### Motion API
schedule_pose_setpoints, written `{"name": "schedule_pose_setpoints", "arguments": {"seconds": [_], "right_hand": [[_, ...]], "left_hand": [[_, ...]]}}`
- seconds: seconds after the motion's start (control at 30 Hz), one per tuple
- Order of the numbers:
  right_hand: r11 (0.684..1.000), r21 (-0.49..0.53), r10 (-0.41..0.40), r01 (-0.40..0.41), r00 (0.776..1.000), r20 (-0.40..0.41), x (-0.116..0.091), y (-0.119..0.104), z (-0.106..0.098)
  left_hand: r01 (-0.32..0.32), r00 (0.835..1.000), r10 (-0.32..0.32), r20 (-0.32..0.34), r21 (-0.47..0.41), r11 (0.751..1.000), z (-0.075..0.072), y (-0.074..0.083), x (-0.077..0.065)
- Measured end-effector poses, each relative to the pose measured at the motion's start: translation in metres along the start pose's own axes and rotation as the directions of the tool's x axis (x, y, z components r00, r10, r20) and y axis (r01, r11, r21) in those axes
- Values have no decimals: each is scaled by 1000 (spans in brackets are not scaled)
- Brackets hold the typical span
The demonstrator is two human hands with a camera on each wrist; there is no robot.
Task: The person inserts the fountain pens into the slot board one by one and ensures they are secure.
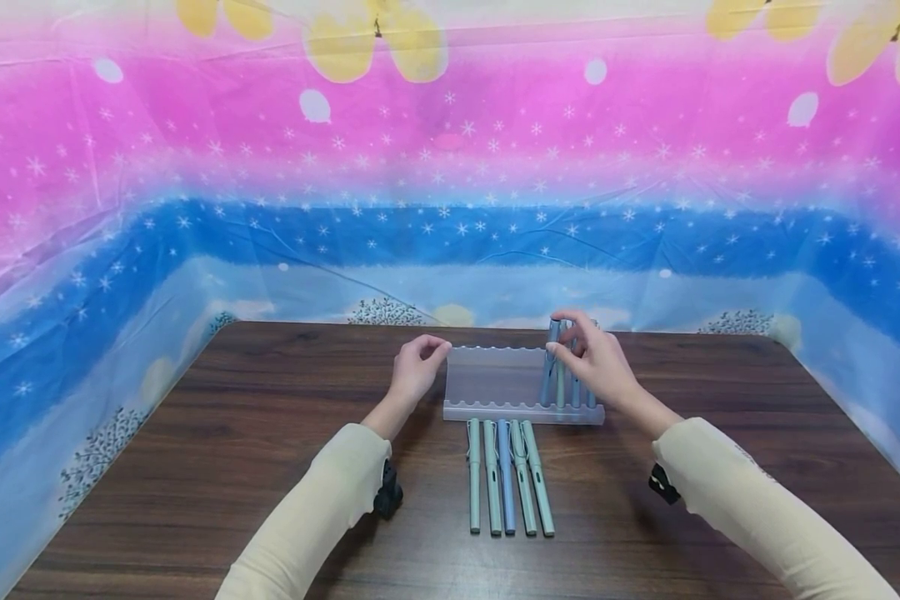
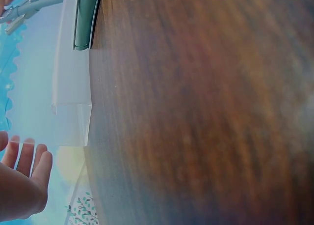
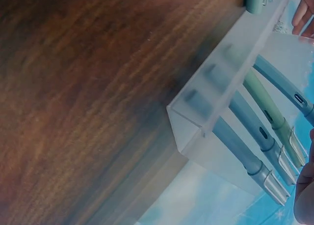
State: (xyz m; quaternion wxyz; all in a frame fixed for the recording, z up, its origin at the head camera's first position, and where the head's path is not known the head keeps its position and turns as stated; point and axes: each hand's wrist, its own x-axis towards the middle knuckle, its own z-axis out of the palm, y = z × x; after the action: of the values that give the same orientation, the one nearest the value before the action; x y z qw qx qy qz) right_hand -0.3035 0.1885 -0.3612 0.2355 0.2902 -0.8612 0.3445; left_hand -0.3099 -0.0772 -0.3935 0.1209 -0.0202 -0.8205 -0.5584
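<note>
A clear plastic pen rack (image 1: pixel 495 375) with scalloped edges stands upright on the table. At its upper left corner, my left hand (image 1: pixel 414 371) has thumb and fingertips pinched together right at the edge. My right hand (image 1: pixel 600 362) pinches a blue pen (image 3: pixel 282 85) near its cap; the lower end is in the rack's front trough. To the right of this pen, a green pen (image 3: pixel 267 102) and two blue pens, one in the middle (image 3: pixel 252 122) and one at the end (image 3: pixel 235 146), lean in the rack, partly covered by my right hand in the head view.
In front of the rack lie several pens side by side, green ones such as the leftmost (image 1: pixel 474 483) and one blue pen (image 1: pixel 506 483). Dark wood table (image 1: pixel 270 500) lies beneath. Behind its far edge hangs a pink and blue cloth (image 1: pixel 450 233).
</note>
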Motion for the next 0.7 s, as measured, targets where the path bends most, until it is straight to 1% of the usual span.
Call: {"name": "schedule_pose_setpoints", "arguments": {"seconds": [0.17, 0.37, 0.5, 0.7], "right_hand": [[1000, -1, -2, 2, 1000, 7, -3, 0, 0], [999, 32, -3, 2, 1000, 29, -4, 2, 0], [998, 60, 2, -6, 998, 68, -3, 2, 0], [994, 96, 37, -51, 990, 134, -2, 2, -1]], "left_hand": [[2, 1000, -2, 5, -3, 1000, 0, 1, 0], [-1, 1000, 1, 6, -7, 1000, -1, 0, 1], [-1, 1000, 1, 9, -6, 1000, -1, 0, 0], [-5, 1000, 5, 10, -6, 1000, -1, 0, 0]]}}
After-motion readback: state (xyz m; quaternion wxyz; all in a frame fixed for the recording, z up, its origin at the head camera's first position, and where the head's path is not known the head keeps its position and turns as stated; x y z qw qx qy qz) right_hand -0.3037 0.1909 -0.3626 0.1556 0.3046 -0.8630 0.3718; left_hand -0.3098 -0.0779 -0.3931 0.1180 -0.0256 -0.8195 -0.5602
